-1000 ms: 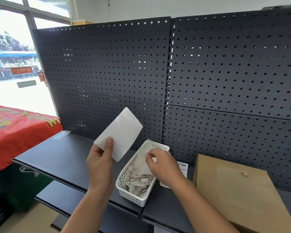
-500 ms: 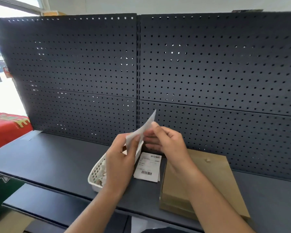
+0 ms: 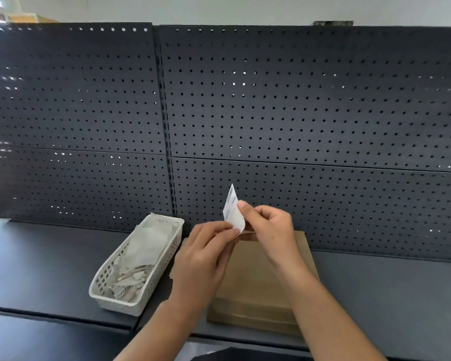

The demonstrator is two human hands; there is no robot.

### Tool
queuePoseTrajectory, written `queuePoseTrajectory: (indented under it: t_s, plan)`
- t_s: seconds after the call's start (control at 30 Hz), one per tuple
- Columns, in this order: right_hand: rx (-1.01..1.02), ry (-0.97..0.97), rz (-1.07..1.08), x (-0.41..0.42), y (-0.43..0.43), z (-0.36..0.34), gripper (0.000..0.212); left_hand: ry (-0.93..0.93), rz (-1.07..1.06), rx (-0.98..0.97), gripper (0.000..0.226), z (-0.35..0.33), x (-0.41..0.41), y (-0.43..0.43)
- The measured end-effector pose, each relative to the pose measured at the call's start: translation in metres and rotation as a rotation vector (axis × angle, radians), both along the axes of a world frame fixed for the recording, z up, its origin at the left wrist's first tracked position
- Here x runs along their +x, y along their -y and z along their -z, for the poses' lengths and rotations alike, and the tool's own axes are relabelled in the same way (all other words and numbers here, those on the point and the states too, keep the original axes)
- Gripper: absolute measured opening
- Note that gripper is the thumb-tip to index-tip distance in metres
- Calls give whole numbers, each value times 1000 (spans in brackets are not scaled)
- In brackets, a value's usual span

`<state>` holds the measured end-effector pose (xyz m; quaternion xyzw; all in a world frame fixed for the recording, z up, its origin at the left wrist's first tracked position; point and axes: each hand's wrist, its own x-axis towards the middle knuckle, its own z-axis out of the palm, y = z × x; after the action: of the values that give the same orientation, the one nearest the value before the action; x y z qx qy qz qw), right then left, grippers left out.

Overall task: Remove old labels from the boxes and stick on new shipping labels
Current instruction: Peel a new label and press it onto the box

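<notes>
I pinch a small white printed paper label [image 3: 233, 213] between my left hand [image 3: 203, 259] and right hand [image 3: 268, 233], above the flat brown cardboard box [image 3: 258, 287] (white plastic basket [image 3: 138, 264] just beside it).

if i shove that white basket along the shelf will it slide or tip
Probably slides: the white basket is long and low, flat on the smooth shelf. Likely light, since it holds only paper scraps, which may flutter out.
</notes>
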<state>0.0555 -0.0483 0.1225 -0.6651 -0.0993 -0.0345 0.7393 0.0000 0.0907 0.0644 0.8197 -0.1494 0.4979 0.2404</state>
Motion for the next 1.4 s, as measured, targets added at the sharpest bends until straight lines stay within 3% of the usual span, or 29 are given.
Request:
queuePoseTrajectory:
  t_s: [0.27,0.67,0.73,0.9,1.0,1.23,1.4]
  plan:
    - [-157,73,102,3,44,6,13,9,-42,160,15,6,11,25]
    - [-138,92,197,15,81,23,12,-131,134,218,27,13,20,49]
    - [-95,111,175,18,87,21,13,-241,184,81,32,12,15,49]
    - [-50,180,59,22,93,19,15,-551,363,-758,27,-11,13,47]
    - [-13,179,-10,17,92,16,16,-675,501,-995,30,-18,23,42]
    - [-133,196,1,12,95,23,19,-657,494,-1037,25,-10,27,40]
    - [-279,176,-94,11,104,42,44,-660,461,-914,34,-7,34,37]
